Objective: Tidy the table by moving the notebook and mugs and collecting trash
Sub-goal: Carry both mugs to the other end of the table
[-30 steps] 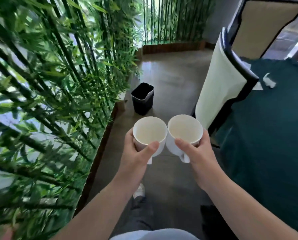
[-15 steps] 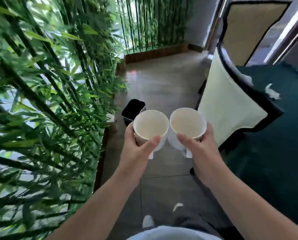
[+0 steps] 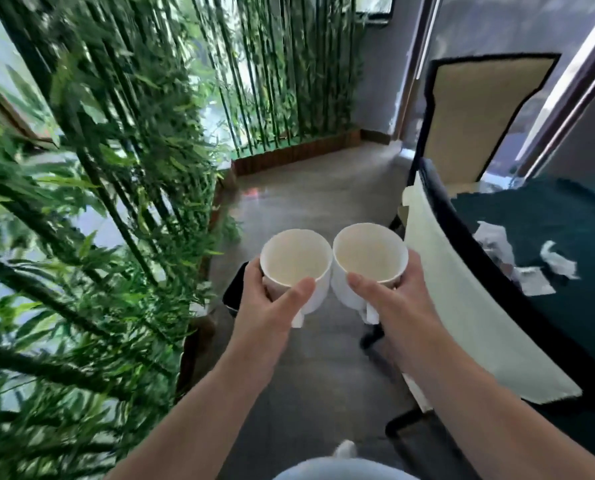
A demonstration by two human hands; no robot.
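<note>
Two white mugs are being carried out in front of the person, one in each hand. The left hand [image 3: 272, 303] is wrapping around the left mug [image 3: 296, 265], thumb lying over the near rim and the fingers curling round the far wall. The right hand [image 3: 389, 299] is gripping the right mug [image 3: 368, 259] the same way, thumb on the near rim, fingers closing round the outside. Both mugs are standing upright, their rims touching or nearly so, and both are looking empty inside. One small handle is poking down below each hand.

A black bin [image 3: 235, 291] is showing just beyond the left hand, mostly hidden by it, sitting on the grey floor [image 3: 310, 202] beside the bamboo [image 3: 98, 168] that is filling the left side.

To the right, a table [image 3: 566, 306] with a dark green top is standing well apart from the mugs. On it about three pieces of white crumpled paper [image 3: 559, 261] are lying near the edge; the exact count is hard to tell through blur. Two chairs are standing by the table: a near chair [image 3: 462, 306] with a pale back, and a far chair [image 3: 479, 123] with a tan back.
</note>
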